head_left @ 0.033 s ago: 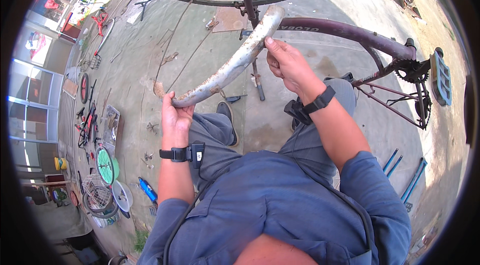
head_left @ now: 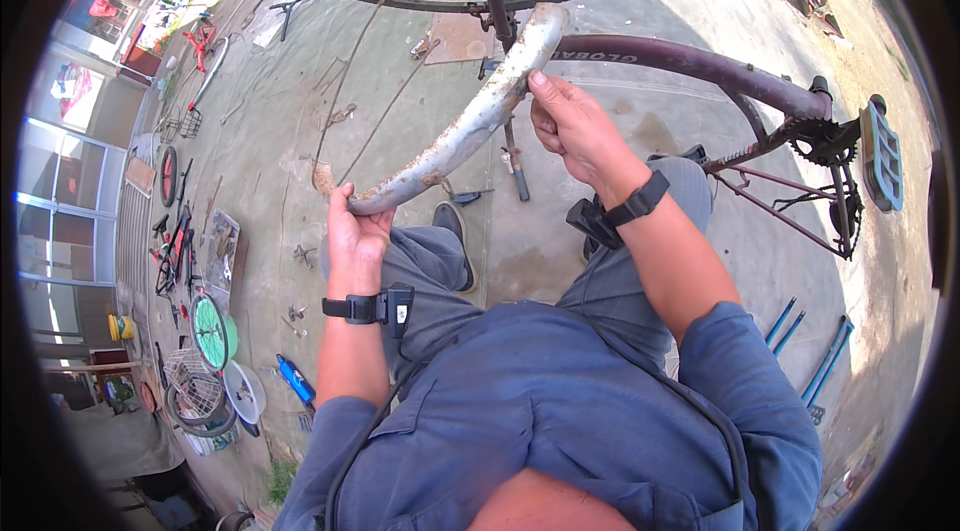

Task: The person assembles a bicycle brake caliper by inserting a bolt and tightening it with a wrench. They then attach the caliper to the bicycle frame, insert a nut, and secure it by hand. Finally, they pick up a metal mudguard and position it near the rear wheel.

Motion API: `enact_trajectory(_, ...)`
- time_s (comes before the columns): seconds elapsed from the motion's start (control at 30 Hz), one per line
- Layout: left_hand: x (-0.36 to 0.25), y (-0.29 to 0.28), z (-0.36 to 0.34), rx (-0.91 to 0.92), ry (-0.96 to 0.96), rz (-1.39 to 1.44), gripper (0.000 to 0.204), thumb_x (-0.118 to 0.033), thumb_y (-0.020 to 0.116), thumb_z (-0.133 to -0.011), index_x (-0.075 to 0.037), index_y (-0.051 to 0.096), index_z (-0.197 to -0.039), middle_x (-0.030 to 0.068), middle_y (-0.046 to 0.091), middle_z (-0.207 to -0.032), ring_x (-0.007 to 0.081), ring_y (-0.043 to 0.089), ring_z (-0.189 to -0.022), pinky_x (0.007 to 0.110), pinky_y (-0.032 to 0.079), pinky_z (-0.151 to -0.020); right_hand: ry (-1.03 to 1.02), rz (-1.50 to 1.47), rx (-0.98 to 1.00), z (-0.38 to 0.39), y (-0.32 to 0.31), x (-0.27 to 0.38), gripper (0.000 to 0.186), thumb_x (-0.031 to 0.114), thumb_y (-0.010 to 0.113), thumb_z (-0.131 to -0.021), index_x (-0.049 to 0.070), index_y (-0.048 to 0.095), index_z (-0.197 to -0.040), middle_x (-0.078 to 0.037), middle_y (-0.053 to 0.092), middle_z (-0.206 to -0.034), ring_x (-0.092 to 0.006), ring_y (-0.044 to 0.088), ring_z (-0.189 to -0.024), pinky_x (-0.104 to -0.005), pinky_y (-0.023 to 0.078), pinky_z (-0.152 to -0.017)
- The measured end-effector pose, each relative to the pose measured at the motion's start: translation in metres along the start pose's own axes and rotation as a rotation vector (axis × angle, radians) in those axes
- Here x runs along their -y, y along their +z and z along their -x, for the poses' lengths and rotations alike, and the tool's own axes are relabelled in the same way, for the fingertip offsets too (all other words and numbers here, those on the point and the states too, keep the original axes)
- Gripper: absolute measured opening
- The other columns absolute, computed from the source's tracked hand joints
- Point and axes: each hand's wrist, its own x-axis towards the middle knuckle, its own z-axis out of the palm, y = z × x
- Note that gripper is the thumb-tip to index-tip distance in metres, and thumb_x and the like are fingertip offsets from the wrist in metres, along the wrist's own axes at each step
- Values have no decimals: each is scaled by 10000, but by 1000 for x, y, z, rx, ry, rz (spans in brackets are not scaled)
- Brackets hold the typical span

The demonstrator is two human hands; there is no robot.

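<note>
A curved, rusty silver bicycle mudguard (head_left: 470, 121) is held up in front of me, slanting from lower left to upper right. My left hand (head_left: 360, 231) grips its lower end, with the thumb on top. Near the upper end, my right hand (head_left: 572, 126) pinches the edge between thumb and curled fingers. Thin wire stays (head_left: 348, 91) stretch away from the mudguard on its far side. Just beyond it stands a purple bicycle frame (head_left: 690, 61) with a spoked wheel (head_left: 450, 3) at the top of the view.
A blue pedal (head_left: 881, 156) and crank project at the right. A hammer (head_left: 516, 166) lies on the ground between my feet. Baskets, a green-spoked wheel (head_left: 210, 329), a blue bottle (head_left: 296, 379) and bike parts lie at left. Blue metal tubes (head_left: 828, 361) rest at lower right.
My left hand and the mudguard's lower end have shifted slightly to the right. The upper end has risen a little; my right hand has barely moved.
</note>
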Motion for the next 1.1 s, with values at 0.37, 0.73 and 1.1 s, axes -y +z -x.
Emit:
enact_trajectory(0.37, 104, -14, 15, 141, -399, -68, 586, -459, 354, -947, 60, 515, -1166, 218, 666, -1103, 307, 690, -938, 366, 598, -772, -186, 153, 156, -15, 41, 3, 400, 385, 616, -984, 48, 650, -1196, 84, 528, -754, -5, 352, -603, -185, 282, -501)
enact_trajectory(0.73, 118, -11, 23, 354, -563, -941, 567, -444, 380, -996, 50, 505, -1244, 208, 652, -1124, 300, 661, -982, 343, 541, -790, -206, 649, 333, -40, 72, -20, 582, 518, 625, -922, -45, 711, -1041, -179, 697, -838, -217, 644, -793, -343, 514, -758)
enact_trajectory(1.1, 97, 22, 51, 763, -191, -823, 365, -75, 653, -924, -1, 556, -1267, 71, 645, -1164, 131, 593, -1044, 290, 478, -926, 134, 669, 460, -56, 39, -22, 536, 500, 642, -938, -23, 708, -1038, -28, 644, -849, -97, 529, -781, -270, 454, -705)
